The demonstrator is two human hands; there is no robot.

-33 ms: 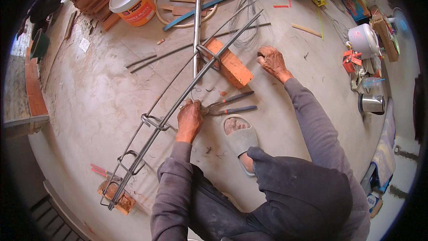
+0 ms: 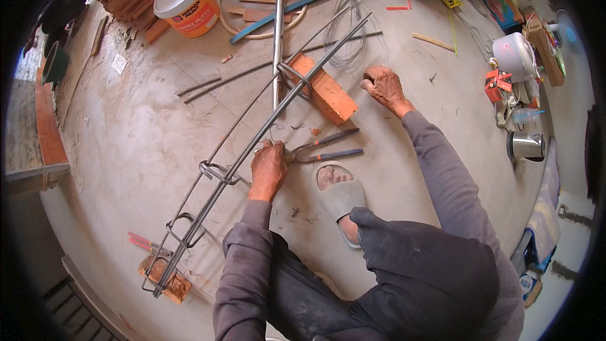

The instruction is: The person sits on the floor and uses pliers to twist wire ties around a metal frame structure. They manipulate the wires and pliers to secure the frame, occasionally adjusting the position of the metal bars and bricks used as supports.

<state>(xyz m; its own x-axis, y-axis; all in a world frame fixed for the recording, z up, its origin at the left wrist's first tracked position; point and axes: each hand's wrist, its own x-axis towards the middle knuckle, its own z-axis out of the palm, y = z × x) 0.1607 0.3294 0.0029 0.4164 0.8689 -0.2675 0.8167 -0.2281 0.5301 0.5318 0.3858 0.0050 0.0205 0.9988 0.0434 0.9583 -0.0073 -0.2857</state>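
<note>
A long cage of steel rods (image 2: 252, 145) with wire stirrups lies diagonally across the concrete floor. Its ends rest on an orange brick (image 2: 328, 95) and a broken brick (image 2: 173, 287). My left hand (image 2: 268, 170) is closed on the rods at mid-length. Right beside it, the head of a pair of pincers (image 2: 325, 145) touches the rods, with the dark handles lying on the floor. My right hand (image 2: 385, 85) rests with curled fingers on the floor just right of the orange brick, near a bundle of thin wire (image 2: 347, 44). Whether it pinches anything is not visible.
My foot in a grey slipper (image 2: 338, 196) sits below the pincers. A white and orange bucket (image 2: 186, 3), stacked wood, a hose loop and a blue bar lie at the back. A steel tube (image 2: 278, 44) stands by the brick. Red-handled pliers (image 2: 142, 240) lie at lower left, clutter on the right.
</note>
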